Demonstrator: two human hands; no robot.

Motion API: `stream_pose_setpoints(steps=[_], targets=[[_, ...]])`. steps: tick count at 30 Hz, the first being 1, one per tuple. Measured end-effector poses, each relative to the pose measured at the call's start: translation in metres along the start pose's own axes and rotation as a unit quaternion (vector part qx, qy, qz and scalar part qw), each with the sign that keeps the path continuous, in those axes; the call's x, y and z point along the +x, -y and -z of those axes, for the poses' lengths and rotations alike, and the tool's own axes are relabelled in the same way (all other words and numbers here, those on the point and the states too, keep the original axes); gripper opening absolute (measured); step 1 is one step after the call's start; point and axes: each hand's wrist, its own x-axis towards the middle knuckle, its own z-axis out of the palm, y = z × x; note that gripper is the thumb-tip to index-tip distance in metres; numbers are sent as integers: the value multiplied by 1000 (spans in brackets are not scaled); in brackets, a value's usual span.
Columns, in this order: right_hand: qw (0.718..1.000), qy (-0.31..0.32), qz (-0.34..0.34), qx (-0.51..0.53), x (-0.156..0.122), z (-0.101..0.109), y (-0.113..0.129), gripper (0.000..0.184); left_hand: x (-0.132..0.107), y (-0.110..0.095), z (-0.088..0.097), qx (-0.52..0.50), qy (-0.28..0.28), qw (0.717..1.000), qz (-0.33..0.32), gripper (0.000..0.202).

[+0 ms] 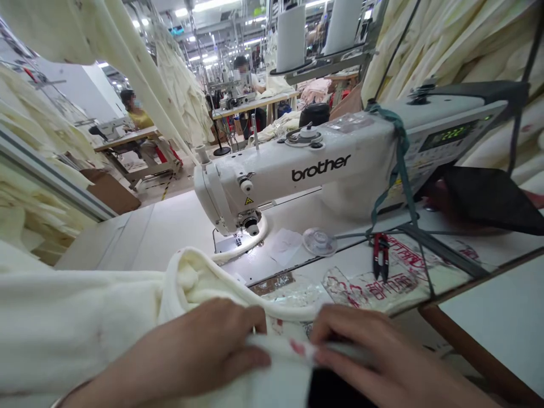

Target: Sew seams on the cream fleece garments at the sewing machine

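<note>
Cream fabric [85, 317] lies over the left front of the sewing table, its bound edge curling up in a loop. My left hand [204, 340] pinches a strip of this cloth between thumb and fingers, low in the middle of the view. Just to its right, my right hand [365, 345] grips the same folded edge, where a small reddish mark shows. Beyond my hands stands a white sewing machine [297, 170] marked "brother". A narrow cream band runs from the cloth to the lit needle area [240, 241]; whether the presser foot holds it I cannot tell.
Red-handled thread snips [381, 258] hang or lie by a teal strip [402, 153] at the right. A clear round disc [319, 242] rests on the table. Thread cones [291, 39] stand behind the machine. Hanging garments [459, 51] flank both sides; two people sit at machines farther back.
</note>
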Motion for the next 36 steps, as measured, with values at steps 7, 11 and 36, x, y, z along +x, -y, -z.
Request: stream_pose_setpoints(steps=[7,11,36], targets=[[991,-58,13,-116,40,-17,-13,13,53,-6,-30,102,-183,976,-54,24],[992,-43,30,-112,39,-9,-9,14,60,-2,-38,110,-169,974,-106,16],[995,97,17,-28,74,22,23,22,38,25,-24,-153,-214,963,-61,20]])
